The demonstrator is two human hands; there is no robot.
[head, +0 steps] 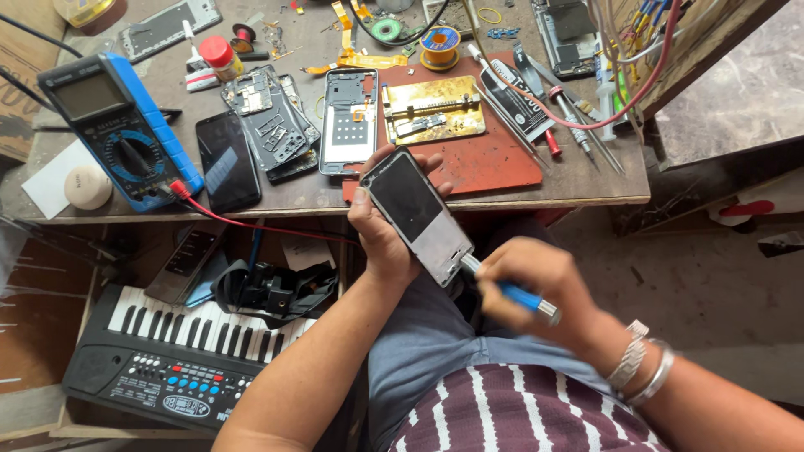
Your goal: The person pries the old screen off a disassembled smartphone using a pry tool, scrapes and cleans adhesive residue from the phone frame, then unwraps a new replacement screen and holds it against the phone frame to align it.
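Observation:
My left hand (pixel 381 230) grips an opened phone frame (pixel 416 213), silver with a dark inner panel, held tilted over my lap in front of the table edge. My right hand (pixel 536 285) is closed around a blue-handled screwdriver (pixel 512 293); its metal tip touches the lower end of the phone frame. Silver bangles sit on my right wrist. The right hand is slightly blurred.
The wooden table (pixel 578 180) carries a red mat (pixel 481 163) with a brass holder (pixel 435 109), dismantled phones (pixel 347 121), a black phone (pixel 228 161), a blue multimeter (pixel 121 125), tools and wires. A small keyboard (pixel 176 351) lies below at left.

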